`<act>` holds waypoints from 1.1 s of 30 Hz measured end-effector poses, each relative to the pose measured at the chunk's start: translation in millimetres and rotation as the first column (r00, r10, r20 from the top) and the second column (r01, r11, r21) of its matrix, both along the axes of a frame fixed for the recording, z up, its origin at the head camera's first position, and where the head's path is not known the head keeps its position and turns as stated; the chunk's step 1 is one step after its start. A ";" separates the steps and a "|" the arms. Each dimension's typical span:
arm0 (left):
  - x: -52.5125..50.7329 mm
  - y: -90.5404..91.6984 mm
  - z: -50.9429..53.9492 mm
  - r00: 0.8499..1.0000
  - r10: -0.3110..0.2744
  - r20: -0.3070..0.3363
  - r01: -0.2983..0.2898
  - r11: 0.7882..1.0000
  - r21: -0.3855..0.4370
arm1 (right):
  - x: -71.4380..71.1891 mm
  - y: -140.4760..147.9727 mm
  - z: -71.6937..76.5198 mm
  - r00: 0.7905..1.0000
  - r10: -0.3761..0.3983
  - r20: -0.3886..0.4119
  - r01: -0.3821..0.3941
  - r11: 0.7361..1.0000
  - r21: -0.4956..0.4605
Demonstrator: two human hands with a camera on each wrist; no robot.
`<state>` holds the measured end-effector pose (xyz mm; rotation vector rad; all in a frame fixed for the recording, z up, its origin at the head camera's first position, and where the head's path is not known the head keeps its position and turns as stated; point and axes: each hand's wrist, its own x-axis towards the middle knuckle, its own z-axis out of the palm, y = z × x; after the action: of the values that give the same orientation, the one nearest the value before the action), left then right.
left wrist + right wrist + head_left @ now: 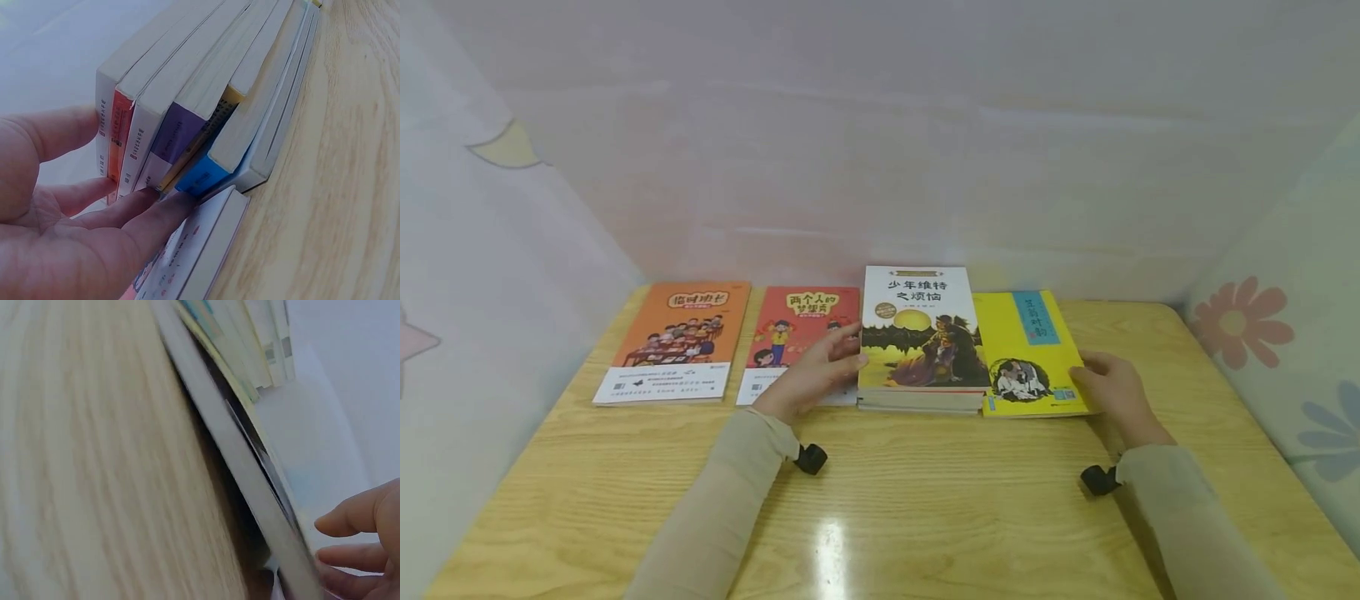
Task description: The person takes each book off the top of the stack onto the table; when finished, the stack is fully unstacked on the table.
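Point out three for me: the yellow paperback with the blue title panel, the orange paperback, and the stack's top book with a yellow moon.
Yellow paperback (1032, 352): head view, front cover.
Orange paperback (676, 340): head view, front cover.
Top book (923, 335): head view, front cover.

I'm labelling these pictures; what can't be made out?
- Head: part of the red rectangular paper book, behind the left grip.
- Head: lower covers in the rectangular paper book stack, under its white and dark top book.
- Right wrist: part of the right grip, cut off by the right edge.
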<state>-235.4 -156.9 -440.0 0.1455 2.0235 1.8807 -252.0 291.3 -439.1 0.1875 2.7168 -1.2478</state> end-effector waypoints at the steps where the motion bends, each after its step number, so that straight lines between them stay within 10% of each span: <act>1: 0.2 0.6 0.0 1.000 0.001 0.003 -0.001 1.000 0.000 | 1.4 -0.6 2.0 0.999 0.022 -0.037 -0.020 0.999 0.034; 10: 0.8 6.4 -1.0 1.000 0.004 0.017 -0.005 1.000 0.026 | 20.9 -29.6 20.1 0.935 0.137 -0.328 -0.136 0.990 0.026; 20: -0.6 1.3 -3.9 1.000 0.003 0.019 -0.004 0.998 0.056 | 15.3 -94.9 21.8 0.951 0.250 -0.180 -0.289 0.926 -0.242; 33: 1.1 1.4 -3.5 1.000 0.003 -0.001 -0.003 0.997 0.076 | 11.7 -126.2 10.8 0.975 0.221 -0.022 -0.221 0.955 -0.195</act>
<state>-234.3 -155.5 -443.4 0.1631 1.9546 1.9609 -240.2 165.1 -428.2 -0.1362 2.5070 -1.4334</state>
